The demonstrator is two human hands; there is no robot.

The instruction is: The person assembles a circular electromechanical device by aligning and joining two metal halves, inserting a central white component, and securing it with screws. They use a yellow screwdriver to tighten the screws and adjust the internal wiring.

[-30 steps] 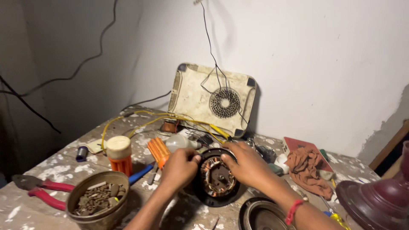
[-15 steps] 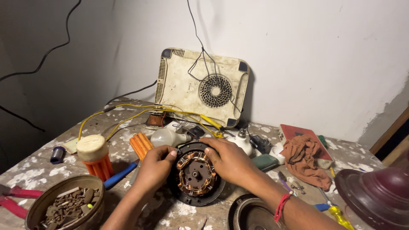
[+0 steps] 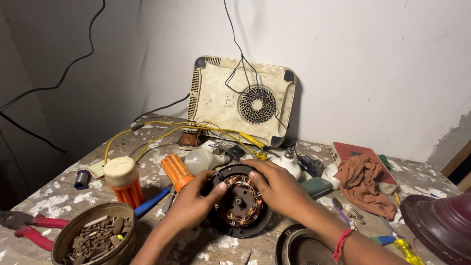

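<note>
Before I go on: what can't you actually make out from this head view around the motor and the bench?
- Motor stator: rim parts hidden under left hand and right hand.
- Maroon dome cover: cut off by the right edge.
- Dark round housing: cut off by the bottom edge.
- Bowl of rusty bits: pieces too small to tell.

surface: you've got a worn table [image 3: 59,198], grey with flaky white patches
middle: round black motor stator [image 3: 240,202] with copper windings
left: metal bowl [image 3: 93,240] of rusty bits, red-handled pliers [image 3: 29,226], orange-based bulb [image 3: 122,180], blue screwdriver [image 3: 151,202]
right: rust-coloured rag [image 3: 365,184], yellow-handled screwdriver [image 3: 405,248], maroon dome cover [image 3: 441,223]
back: cream appliance base [image 3: 240,98] leaning on the wall, yellow wires [image 3: 147,140]
</note>
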